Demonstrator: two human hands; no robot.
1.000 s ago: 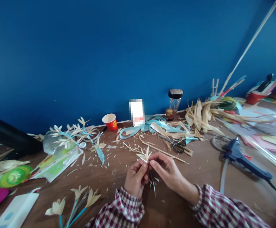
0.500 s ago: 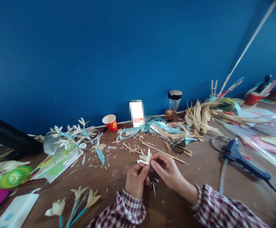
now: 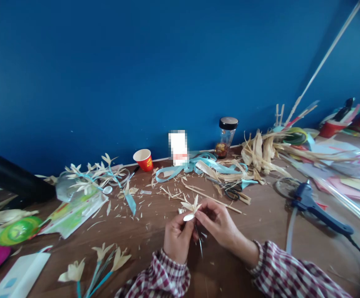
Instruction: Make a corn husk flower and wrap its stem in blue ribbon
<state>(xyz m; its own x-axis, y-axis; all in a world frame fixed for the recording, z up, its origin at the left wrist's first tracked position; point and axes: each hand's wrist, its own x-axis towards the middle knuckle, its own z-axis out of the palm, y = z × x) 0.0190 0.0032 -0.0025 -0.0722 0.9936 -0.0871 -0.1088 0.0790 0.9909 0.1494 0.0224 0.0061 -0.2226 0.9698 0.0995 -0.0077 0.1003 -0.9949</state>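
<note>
Between my two hands is a small cream husk flower with pointed petals, above a thin dark wire stem. My left hand is closed around the flower's base, thumb on top. My right hand pinches the flower's right side with thumb and fingertips. The fingers hide where the petals join the wire. Finished-looking cream flowers on blue stems lie to the lower left of my left hand. Husk scraps are scattered just beyond my hands.
A blue glue gun lies at the right with its cord. Scissors, blue ribbon, and dried husks lie toward the wall. A red paper cup and a glass jar stand there. A black bottle is at the left.
The flower has turned a little in my fingers, and its petals now spread more visibly, one pointing down toward my left thumb. Both hands stay almost in place.
</note>
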